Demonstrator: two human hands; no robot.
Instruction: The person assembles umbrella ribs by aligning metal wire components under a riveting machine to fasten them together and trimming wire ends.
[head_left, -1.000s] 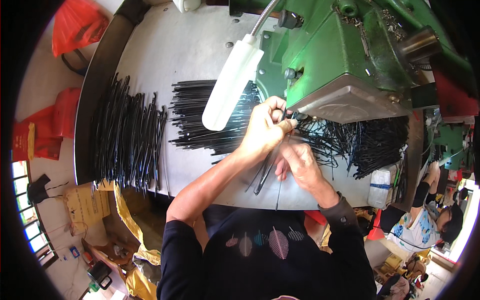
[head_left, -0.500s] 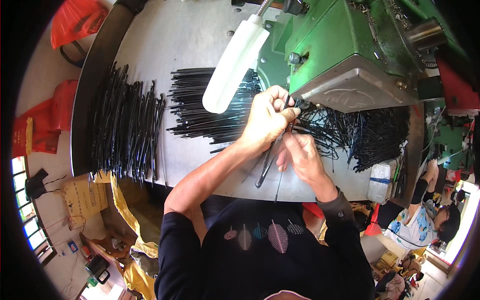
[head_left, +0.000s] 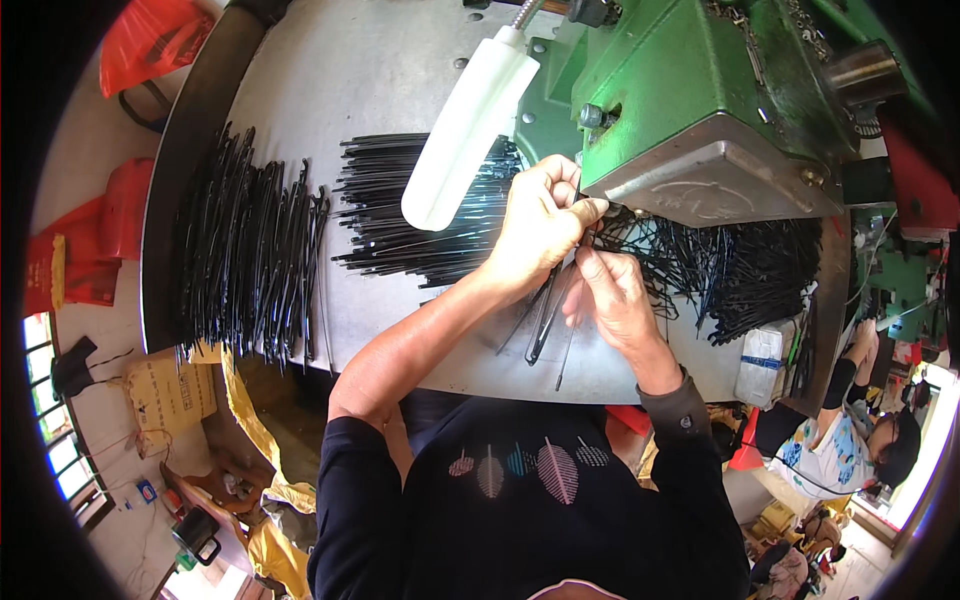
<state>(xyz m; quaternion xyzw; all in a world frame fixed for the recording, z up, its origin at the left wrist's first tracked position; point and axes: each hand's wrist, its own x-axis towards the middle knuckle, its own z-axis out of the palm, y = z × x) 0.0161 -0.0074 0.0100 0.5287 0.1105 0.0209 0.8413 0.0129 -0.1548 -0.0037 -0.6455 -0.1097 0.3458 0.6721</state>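
Beside the green machine head (head_left: 660, 125), both my hands work close together over the metal table (head_left: 470, 365). My left hand (head_left: 535, 225) is closed, thumb against fingers, on slim black rods (head_left: 541, 335) that slant down toward my body. Just below and to the right, my right hand (head_left: 615, 300) pinches a thin black rod (head_left: 564, 365) between thumb and forefinger; its upper end is hidden by the fingers. A neat row of black rods (head_left: 400, 215) lies left of my left hand. A tangled heap of black rods (head_left: 765, 270) lies to the right, under the machine head.
A white lamp (head_left: 465, 130) on a flexible neck hangs over the table. More black rods (head_left: 250, 250) are stacked at the left, by the raised table edge (head_left: 165, 220). A white box (head_left: 762, 360) sits at the right edge. Another person (head_left: 840, 445) sits further right.
My right hand has moved slightly up and closer to my left hand. The rods' lower ends have shifted a little up and to the right.
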